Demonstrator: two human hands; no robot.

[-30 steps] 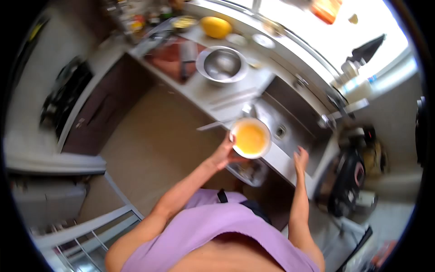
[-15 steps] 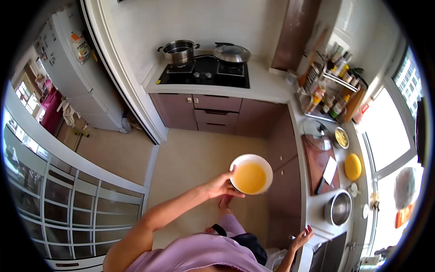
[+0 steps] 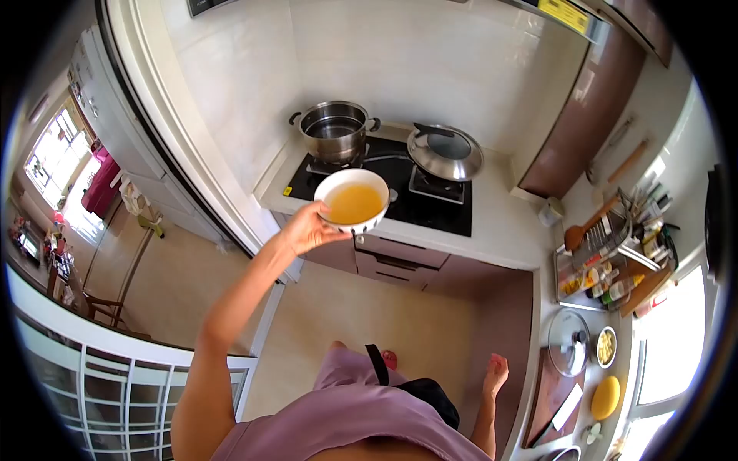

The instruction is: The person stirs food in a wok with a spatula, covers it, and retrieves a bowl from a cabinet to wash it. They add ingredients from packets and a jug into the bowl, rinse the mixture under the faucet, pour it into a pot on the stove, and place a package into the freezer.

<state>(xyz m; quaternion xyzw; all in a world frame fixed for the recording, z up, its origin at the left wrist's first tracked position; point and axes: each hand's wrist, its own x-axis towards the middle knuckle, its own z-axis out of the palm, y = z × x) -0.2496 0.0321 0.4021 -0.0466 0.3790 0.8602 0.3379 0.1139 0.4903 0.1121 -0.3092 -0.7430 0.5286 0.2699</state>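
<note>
My left hand (image 3: pixel 308 228) is closed on the rim and side of a white bowl (image 3: pixel 354 228) with dark marks on its outside. Yellow liquid that looks like beaten egg (image 3: pixel 355 203) lies in it. The bowl is held in the air, in view just before the front edge of the black gas stove (image 3: pixel 430 215). On the left burner stands a steel pot (image 3: pixel 334 142) without a lid. A pan with a domed steel and glass lid (image 3: pixel 450 157) sits on the right burner. My right hand (image 3: pixel 496 375) hangs beside the right-hand cabinets, fingers loosely bent and apart, with nothing visible in it.
Along the right counter are a glass lid (image 3: pixel 569 343), a small bowl of pale pieces (image 3: pixel 606 347), a yellow melon-like fruit (image 3: pixel 605 397), and a knife (image 3: pixel 567 407) on a cutting board (image 3: pixel 545 388). A rack (image 3: pixel 592 265) holds bottles and utensils. A sliding door (image 3: pixel 123 384) is at left.
My left hand has carried the bowl forward and to the left, close to the stove. The view has moved nearer the stove. My right hand has left the sink side, its fingers less spread.
</note>
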